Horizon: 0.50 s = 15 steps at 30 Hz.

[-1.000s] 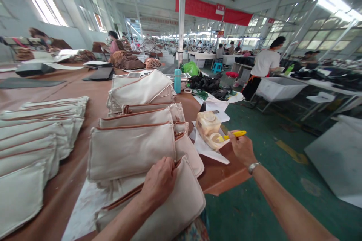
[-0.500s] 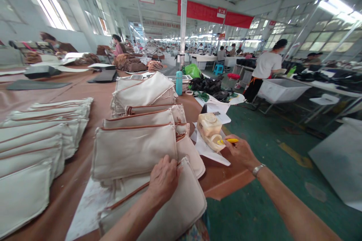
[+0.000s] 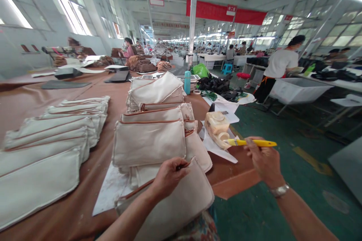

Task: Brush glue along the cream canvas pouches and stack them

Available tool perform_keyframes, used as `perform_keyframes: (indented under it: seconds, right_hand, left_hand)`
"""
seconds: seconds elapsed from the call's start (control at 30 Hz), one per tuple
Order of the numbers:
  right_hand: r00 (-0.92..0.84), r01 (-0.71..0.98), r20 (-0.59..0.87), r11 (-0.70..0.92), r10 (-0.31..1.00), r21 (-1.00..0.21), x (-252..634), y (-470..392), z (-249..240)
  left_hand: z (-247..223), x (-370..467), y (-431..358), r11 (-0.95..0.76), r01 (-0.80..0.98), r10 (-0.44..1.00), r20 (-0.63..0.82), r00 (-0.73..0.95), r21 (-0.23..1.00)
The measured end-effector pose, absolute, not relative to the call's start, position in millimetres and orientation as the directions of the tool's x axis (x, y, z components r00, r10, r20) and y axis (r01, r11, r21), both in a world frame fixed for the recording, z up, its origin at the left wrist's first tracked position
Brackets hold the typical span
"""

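Note:
My right hand (image 3: 264,160) grips a yellow-handled brush (image 3: 251,142), held level, its bristle end at the mouth of a glue-stained plastic container (image 3: 217,122). That container lies on white paper (image 3: 216,151) at the table's right edge. With thumb and fingers closed, my left hand (image 3: 171,177) pinches the brown-trimmed top edge of the nearest cream fabric pouch (image 3: 181,199). Just beyond it, a stack of similar pouches (image 3: 149,141) leans in overlapping layers. The bristles are hard to make out against the container.
Another row of cream pouches (image 3: 53,154) lies on the brown-covered table (image 3: 98,180) at left. A blue bottle (image 3: 187,83), tape roll (image 3: 197,92) and black material (image 3: 216,87) are farther back. A person in a white shirt (image 3: 283,62) stands beside a white bin (image 3: 299,90).
My right hand has drawn back to the right, so more of the brush handle shows outside the container. My left hand has gone from resting on the pouches to pinching the edge of one.

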State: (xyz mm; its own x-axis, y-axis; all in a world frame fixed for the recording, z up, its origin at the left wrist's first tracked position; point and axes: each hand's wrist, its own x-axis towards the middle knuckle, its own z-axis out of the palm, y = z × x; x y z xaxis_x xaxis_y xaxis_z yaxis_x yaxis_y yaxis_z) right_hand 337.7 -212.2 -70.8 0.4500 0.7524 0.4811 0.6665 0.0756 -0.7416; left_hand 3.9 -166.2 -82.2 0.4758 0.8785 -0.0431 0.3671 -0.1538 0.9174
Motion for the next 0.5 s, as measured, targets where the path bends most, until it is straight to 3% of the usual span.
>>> perform_keyframes:
  seconds: [0.1, 0.17, 0.37, 0.5]
  right_hand:
    - [0.516, 0.325, 0.311, 0.154, 0.798, -0.933, 299.7, -232.3, -51.6]
    - [0.472, 0.194, 0.274, 0.204, 0.838, -0.96, 271.9, -240.4, -44.8]
    - [0.333, 0.254, 0.351, 0.275, 0.875, -0.927, 226.4, -238.0, -45.1]
    - [0.431, 0.326, 0.384, 0.256, 0.817, -0.91, 230.4, -236.7, -38.7]
  left_hand:
    - [-75.9, 4.0, -173.1, -0.102, 0.302, 0.883, -0.053, 0.465, 0.948]
    - [-71.0, 5.4, -178.1, -0.09, 0.303, 0.898, -0.055, 0.437, 0.949]
    - [-62.2, 6.5, -189.9, -0.062, 0.28, 0.897, -0.07, 0.437, 0.958]
    - [-61.1, 3.7, -191.7, -0.024, 0.233, 0.889, -0.085, 0.449, 0.972]
